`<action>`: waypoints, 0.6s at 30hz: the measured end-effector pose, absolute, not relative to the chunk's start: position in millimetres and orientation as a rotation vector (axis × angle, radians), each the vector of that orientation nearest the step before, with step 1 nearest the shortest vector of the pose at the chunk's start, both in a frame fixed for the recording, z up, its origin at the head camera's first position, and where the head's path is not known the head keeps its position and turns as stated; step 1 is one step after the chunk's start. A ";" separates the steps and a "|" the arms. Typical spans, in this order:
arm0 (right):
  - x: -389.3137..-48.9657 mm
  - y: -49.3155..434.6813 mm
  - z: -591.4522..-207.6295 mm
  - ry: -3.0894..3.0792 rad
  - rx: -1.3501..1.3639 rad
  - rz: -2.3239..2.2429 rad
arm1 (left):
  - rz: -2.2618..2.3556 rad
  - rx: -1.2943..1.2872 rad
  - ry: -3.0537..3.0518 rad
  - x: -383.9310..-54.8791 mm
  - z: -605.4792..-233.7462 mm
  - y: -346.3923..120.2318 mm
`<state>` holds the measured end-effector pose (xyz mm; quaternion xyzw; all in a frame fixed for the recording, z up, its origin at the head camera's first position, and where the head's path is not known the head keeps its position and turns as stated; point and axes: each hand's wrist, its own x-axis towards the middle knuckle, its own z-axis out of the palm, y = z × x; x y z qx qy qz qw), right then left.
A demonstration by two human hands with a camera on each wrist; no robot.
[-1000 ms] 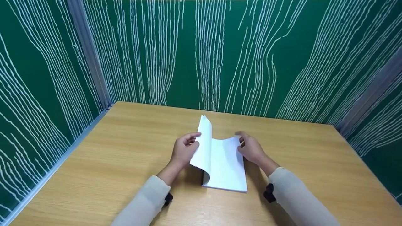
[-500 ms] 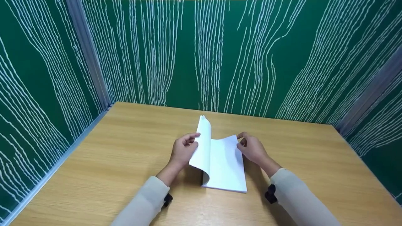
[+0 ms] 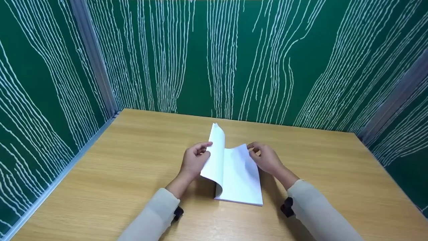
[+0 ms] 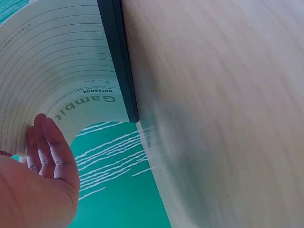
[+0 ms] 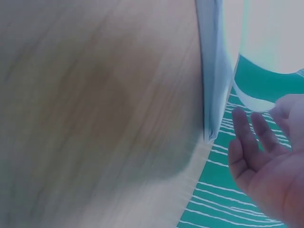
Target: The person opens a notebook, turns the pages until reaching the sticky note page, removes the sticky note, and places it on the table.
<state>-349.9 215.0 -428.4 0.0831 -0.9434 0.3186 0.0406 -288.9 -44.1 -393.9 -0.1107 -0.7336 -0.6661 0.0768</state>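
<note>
An open notebook (image 3: 241, 182) lies on the table with white pages showing. My left hand (image 3: 194, 160) holds its raised left-hand pages (image 3: 216, 157) between thumb and fingers, and they curve upright. In the left wrist view those ruled pages (image 4: 61, 52) carry the upside-down words "Gambit" and "NOTEBOOK", beside a dark spine (image 4: 116, 57). At the far right corner, my right hand (image 3: 267, 159) pinches the lifted edge of a page. The right wrist view shows this thin curved page (image 5: 254, 102) rising off the stack (image 5: 211, 71) to the thumb, the other fingers loosely bent.
The wooden table (image 3: 133, 154) extends around the notebook on all sides. Green panels (image 3: 197, 60) with wavy white lines stand behind and at both sides, joined by grey posts (image 3: 93, 57). A dark device (image 3: 179, 212) sits at the left cuff, and a similar one (image 3: 287, 207) at the right.
My right hand has drawn the page's far right corner slightly leftward, with thumb and finger closing on it. The left hand has stayed nearly still with its pages.
</note>
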 end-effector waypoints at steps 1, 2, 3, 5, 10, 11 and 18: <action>-349.7 213.5 -427.8 -2.881 0.273 0.984 | -1.997 -0.330 -2.198 -288.8 -393.6 -43.9; -349.3 212.2 -427.2 -2.872 0.293 0.992 | -1.996 -0.330 -2.196 -288.8 -393.4 -43.8; -349.0 211.0 -426.8 -2.862 0.316 1.002 | -1.996 -0.329 -2.193 -288.9 -393.3 -43.6; -348.1 208.1 -425.9 -2.844 0.368 1.021 | -1.995 -0.325 -2.190 -289.4 -393.6 -43.7; -343.8 201.7 -423.6 -2.869 0.423 1.085 | -1.996 -0.322 -2.189 -290.2 -394.0 -43.6; -342.6 200.6 -422.9 -2.883 0.427 1.095 | -1.994 -0.319 -2.189 -290.3 -394.0 -43.6; -335.4 194.4 -419.2 -2.900 0.532 1.155 | -2.005 -0.316 -2.174 -290.2 -393.8 -44.4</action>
